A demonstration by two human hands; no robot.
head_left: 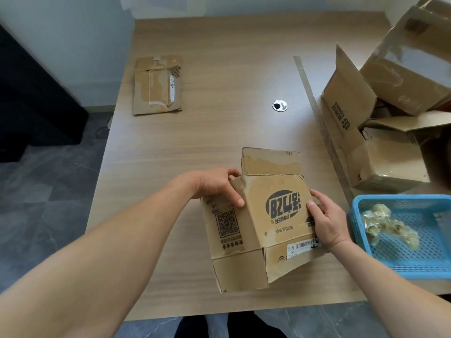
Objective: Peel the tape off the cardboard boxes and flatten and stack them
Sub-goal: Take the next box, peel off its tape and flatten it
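Note:
A brown cardboard box (pixel 258 220) with a dark printed logo, a QR code and a barcode label sits tilted near the table's front edge, its flaps open at both ends. My left hand (pixel 217 185) grips its upper left corner, thumb on the logo face. My right hand (pixel 325 217) holds the right edge, thumb pressed on the same face. A flattened box (pixel 157 85) lies at the far left of the table.
A blue plastic basket (pixel 405 262) with crumpled peeled tape (pixel 388 222) stands at the right front. Several unflattened boxes (pixel 390 123) pile up at the right. A long strip of tape (pixel 319 123) lies along the wooden table (pixel 219 132), near a round cable hole (pixel 279 105).

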